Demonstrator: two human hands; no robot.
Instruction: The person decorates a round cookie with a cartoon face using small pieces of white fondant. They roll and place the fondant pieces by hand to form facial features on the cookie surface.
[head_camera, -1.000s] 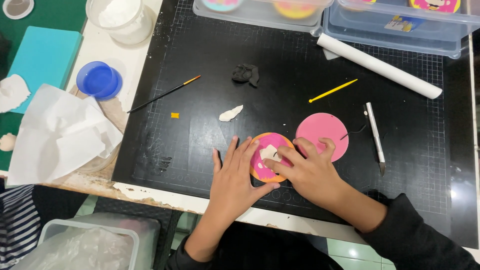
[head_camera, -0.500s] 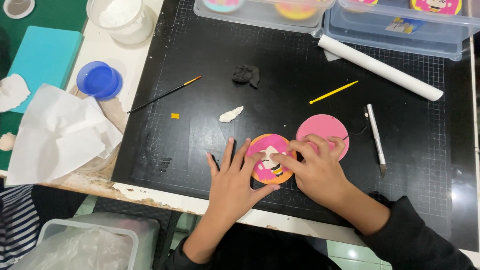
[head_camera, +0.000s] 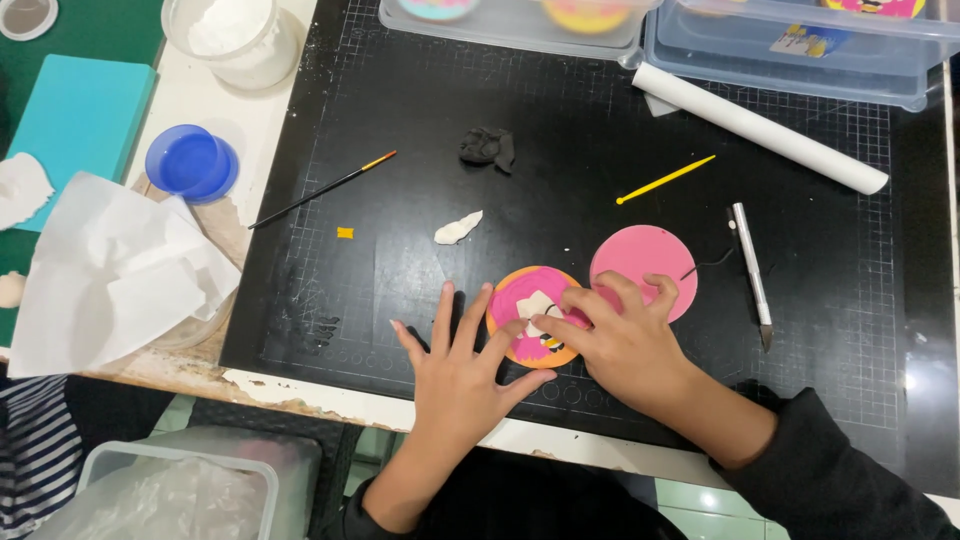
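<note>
Orange-rimmed and pink on top, the round clay disc (head_camera: 528, 312) lies flat on the black cutting mat (head_camera: 560, 120), low and just right of the frame's centre; being round, it has no long axis we can tell. Our left hand (head_camera: 458, 360) lies wide open, fingers spread, fingertips on the disc's left edge. Our right hand (head_camera: 620, 335) pinches narrow over the white figure (head_camera: 538, 303) on it. A plain pink disc (head_camera: 640, 262) sits just upper right, partly under that hand.
</note>
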